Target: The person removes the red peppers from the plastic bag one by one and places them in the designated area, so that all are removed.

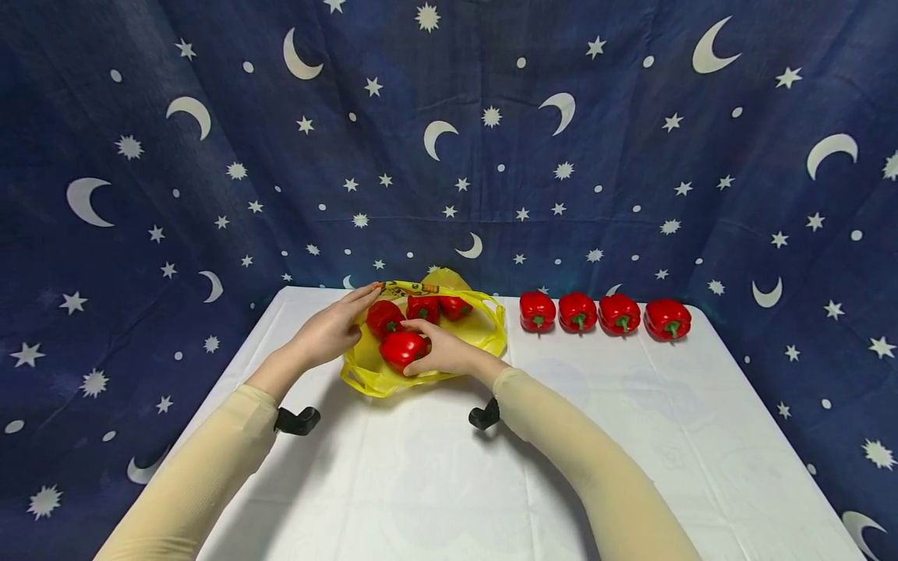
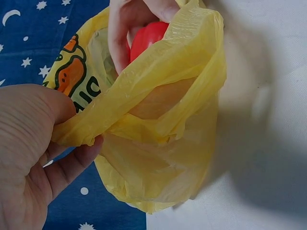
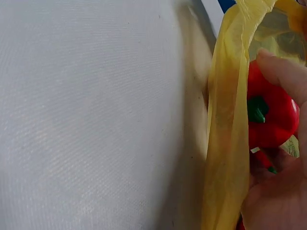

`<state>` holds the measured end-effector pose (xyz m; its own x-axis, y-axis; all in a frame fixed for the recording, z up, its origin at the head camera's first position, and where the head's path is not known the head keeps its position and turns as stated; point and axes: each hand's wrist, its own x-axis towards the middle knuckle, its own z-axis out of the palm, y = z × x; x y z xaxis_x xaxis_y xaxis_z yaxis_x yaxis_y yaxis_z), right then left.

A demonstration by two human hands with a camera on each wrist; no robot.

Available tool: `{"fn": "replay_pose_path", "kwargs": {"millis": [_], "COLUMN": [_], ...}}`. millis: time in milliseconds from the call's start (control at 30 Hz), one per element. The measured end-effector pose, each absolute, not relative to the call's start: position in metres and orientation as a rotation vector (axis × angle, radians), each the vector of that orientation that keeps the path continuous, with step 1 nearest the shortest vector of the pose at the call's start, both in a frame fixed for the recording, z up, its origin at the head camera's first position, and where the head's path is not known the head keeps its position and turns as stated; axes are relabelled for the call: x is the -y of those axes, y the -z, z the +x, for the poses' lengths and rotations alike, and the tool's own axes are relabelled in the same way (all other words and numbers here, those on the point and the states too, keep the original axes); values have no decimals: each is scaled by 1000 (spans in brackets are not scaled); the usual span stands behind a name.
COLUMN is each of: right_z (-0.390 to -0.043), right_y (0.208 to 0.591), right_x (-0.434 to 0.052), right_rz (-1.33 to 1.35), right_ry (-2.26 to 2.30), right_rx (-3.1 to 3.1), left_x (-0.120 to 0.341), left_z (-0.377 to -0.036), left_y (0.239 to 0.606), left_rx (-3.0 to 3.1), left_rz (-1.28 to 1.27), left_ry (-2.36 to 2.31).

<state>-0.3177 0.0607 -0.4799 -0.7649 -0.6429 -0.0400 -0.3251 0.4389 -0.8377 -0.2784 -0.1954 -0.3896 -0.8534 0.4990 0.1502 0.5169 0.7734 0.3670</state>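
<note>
From the head view, the yellow bag (image 1: 428,343) lies on the white surface (image 1: 491,467) just ahead of both hands, its mouth spread wide and facing up. The right hand (image 1: 442,352) is inside that mouth, fingers curled round the nearest red pepper (image 1: 401,347) — three more peppers sit deeper in the bag behind it. The left hand (image 1: 333,327) lies at the bag's left rim, pinching the plastic. So the held pepper lies between the two hands, the right one on it. Four further peppers (image 1: 605,313) stand in a row on the surface to the right, well apart from the bag.

The left wrist view shows the left hand (image 2: 33,148) with thumb and fingers pinching the bag's rim (image 2: 144,110), holding it open — a red pepper (image 2: 146,38) shows beyond it.

In the right wrist view the right hand (image 3: 283,191) cups the pepper (image 3: 271,117), its green stem towards the bag's wall (image 3: 228,143), which stands between pepper and open surface.
</note>
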Motion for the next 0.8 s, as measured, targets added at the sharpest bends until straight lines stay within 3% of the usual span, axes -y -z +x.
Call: {"fn": "replay_pose_path", "kwargs": {"millis": [800], "right_z": [-322], "right_y": [492], "right_x": [-61], "right_rz": [-811], "right_ry": [1363], "right_rx": [-2237], "left_x": [193], "left_z": [-278], "left_y": [389], "left_rx": [2927], "left_rz": [-836], "left_ry": [618]}}
